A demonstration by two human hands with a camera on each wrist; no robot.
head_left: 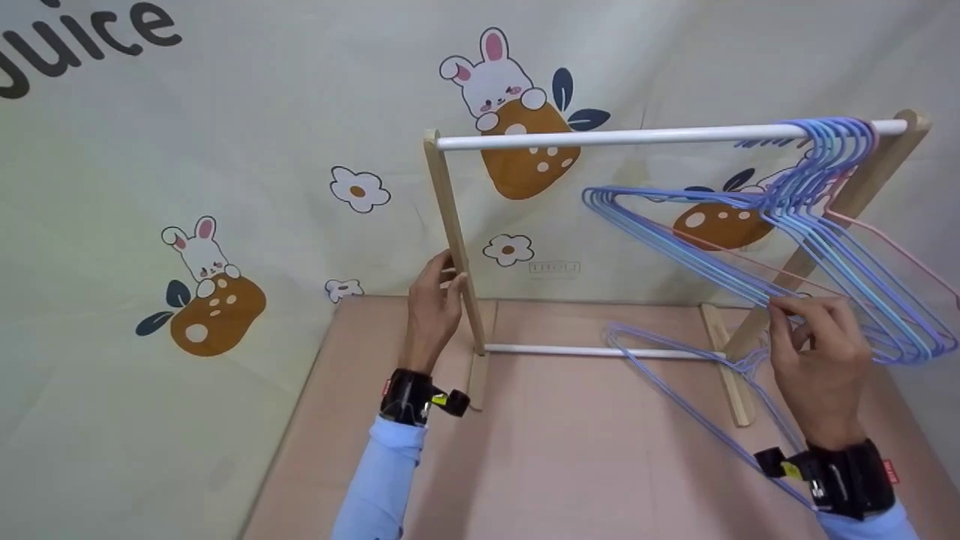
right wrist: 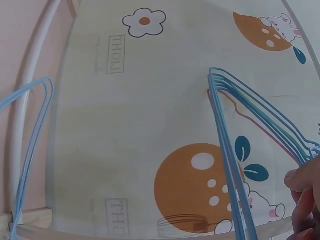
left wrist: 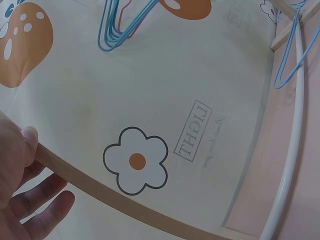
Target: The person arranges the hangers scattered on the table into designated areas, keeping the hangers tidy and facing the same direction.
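Note:
On the left, my left hand [head_left: 435, 304] grips a wooden side post [head_left: 452, 225] of the rack; its thumb is on one side and its other fingers are beyond the post [left wrist: 100, 187]. My right hand [head_left: 821, 352] is curled in front of the lower bars of a bunch of blue hangers [head_left: 679, 259], thumb near forefinger. The right wrist view has the thumb and fingers [right wrist: 305, 195] over the shoulders of these hangers [right wrist: 260, 107]; whether they pinch one is unclear. The bunch hangs at the right end of the white rail [head_left: 622, 137], with a pink hanger [head_left: 892, 244] beyond.
Lower down, a blue hanger [head_left: 675, 401] lies over the rack's white bottom bar [head_left: 555, 349], partly behind my right wrist. The rack's wooden feet [head_left: 729, 375] stand on a pink surface [head_left: 570, 442]. A printed cloth [head_left: 300, 97] hangs close behind.

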